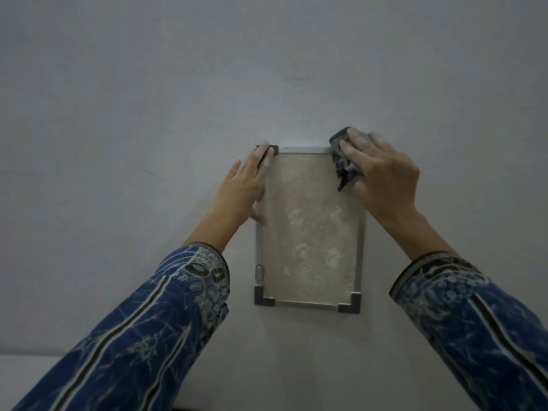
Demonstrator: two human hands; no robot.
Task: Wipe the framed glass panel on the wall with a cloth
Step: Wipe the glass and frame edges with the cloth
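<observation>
A small upright glass panel [310, 232] in a silver frame with dark corner caps hangs on the wall; its glass is smeared with whitish streaks. My left hand [243, 188] lies flat against the frame's left edge, fingertips on the top left corner cap. My right hand [382, 176] presses a crumpled dark grey cloth [341, 155] onto the panel's top right corner, hiding that corner. Both forearms wear blue patterned sleeves.
The plain pale wall [148, 114] fills nearly the whole view around the panel. A lighter horizontal surface [26, 378] shows at the bottom left corner.
</observation>
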